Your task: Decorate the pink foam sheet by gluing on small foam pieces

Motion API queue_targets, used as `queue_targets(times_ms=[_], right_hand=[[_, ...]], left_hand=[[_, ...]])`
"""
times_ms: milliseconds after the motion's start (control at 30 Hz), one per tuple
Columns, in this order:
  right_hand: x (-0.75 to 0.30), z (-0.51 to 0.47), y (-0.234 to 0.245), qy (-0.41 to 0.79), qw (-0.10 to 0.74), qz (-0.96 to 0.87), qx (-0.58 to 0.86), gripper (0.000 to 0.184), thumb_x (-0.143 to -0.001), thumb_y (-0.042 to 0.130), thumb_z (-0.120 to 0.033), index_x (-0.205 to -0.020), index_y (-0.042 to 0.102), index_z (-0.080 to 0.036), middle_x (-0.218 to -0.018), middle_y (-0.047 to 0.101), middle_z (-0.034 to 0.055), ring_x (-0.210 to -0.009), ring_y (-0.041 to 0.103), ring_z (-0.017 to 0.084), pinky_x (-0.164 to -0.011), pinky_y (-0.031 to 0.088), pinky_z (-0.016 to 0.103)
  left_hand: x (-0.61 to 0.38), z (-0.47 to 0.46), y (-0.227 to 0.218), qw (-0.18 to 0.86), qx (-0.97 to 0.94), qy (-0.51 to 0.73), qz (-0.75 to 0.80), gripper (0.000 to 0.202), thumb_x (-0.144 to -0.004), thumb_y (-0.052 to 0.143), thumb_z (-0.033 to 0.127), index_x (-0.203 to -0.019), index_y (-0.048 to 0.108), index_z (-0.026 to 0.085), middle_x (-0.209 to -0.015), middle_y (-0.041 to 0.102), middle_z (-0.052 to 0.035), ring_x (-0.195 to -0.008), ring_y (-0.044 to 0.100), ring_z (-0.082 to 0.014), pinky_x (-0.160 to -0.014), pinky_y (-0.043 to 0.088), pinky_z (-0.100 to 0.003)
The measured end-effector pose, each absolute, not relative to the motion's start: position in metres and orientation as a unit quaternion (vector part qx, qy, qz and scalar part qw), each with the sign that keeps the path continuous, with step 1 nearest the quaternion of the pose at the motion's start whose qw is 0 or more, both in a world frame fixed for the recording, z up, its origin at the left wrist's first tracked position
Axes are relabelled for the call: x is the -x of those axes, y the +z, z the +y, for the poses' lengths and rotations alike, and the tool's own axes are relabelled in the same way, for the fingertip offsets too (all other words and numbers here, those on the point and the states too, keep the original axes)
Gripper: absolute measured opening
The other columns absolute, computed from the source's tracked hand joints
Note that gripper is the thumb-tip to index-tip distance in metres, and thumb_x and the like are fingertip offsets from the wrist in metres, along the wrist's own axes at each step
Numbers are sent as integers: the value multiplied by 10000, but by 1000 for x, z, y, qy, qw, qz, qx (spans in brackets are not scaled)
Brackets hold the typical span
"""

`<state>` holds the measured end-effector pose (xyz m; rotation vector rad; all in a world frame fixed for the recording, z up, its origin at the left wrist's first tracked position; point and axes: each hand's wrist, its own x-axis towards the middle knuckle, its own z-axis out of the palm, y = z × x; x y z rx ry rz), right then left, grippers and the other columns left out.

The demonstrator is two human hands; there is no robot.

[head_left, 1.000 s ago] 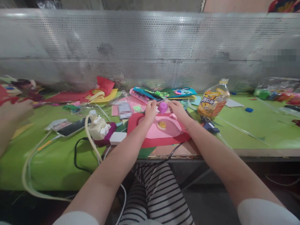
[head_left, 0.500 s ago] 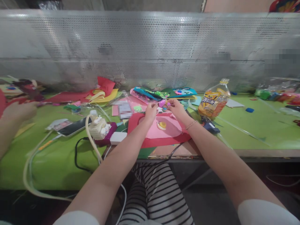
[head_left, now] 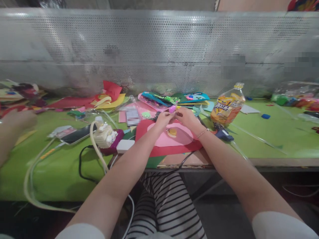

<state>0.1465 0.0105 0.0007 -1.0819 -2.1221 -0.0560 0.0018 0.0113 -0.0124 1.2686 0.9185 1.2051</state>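
My left hand [head_left: 164, 119] and my right hand [head_left: 186, 117] meet fingertip to fingertip above the far edge of a red sheet [head_left: 144, 146]. A lump of what looks like purple modelling clay [head_left: 172, 108] shows just beyond the left fingers, which are closed on it. The right fingers are pinched together, and whatever is between them is too small to make out. Below the hands, a pink paper shape [head_left: 161, 140] lies on the red sheet. On it sits a small yellow and white snail-like figure [head_left: 171, 132].
A tea bottle [head_left: 228, 106] and a dark blue glue gun [head_left: 223, 133] are at the right. Decorated paper [head_left: 184, 98] lies behind. A power strip with plugs [head_left: 107, 137], cables and a phone [head_left: 78, 134] are left. Another person's hand [head_left: 17, 124] is at the far left.
My hands have drawn closer together and their fingertips now meet. Less of the purple clay shows between them. The other person's hand has shifted slightly left.
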Motion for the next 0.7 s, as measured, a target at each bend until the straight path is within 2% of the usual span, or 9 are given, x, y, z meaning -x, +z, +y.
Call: queue_targets(times_ms=[133, 200, 267, 500, 700], right_hand=[[-147, 10, -1, -19, 389, -833, 392, 93, -787, 593, -189, -822, 667, -146, -840, 635, 76, -774, 557, 177, -714, 430, 292], [-145, 12, -3, -16, 406, -834, 373, 191, -772, 619, -180, -956, 666, -161, -945, 648, 86, -855, 576, 191, -768, 449, 310], [-144, 14, -6, -16, 413, -839, 352, 250, -768, 625, -164, -1015, 662, -172, -993, 658, 87, -918, 585, 199, -811, 455, 320], [-143, 11, -1, -28, 409, -837, 363, 182, -797, 575, -148, -900, 723, -175, -886, 695, 81, -848, 614, 201, -802, 470, 335], [-143, 3, 6, -23, 412, -819, 399, 189, -796, 590, -172, -921, 730, -193, -913, 705, 62, -842, 630, 189, -799, 482, 317]], left_hand=[[0, 7, -10, 578, -519, 506, 375, 279, -626, 760, 360, -672, 636, 114, -584, 625, -24, -528, 559, -79, -585, 446, -207], [1, 6, -9, 606, -489, 512, 362, 243, -623, 768, 303, -698, 636, 115, -600, 639, -24, -553, 589, -86, -633, 470, -219], [2, 5, -8, 632, -459, 518, 348, 190, -636, 759, 233, -717, 633, 116, -616, 649, -19, -574, 607, -88, -686, 485, -237], [3, 7, -8, 680, -399, 518, 330, 88, -660, 699, 58, -701, 643, 113, -646, 669, -23, -611, 624, -80, -847, 487, -286], [4, 7, -5, 695, -384, 515, 324, 100, -681, 689, 77, -768, 679, 125, -692, 699, -42, -718, 661, -111, -864, 506, -273]])
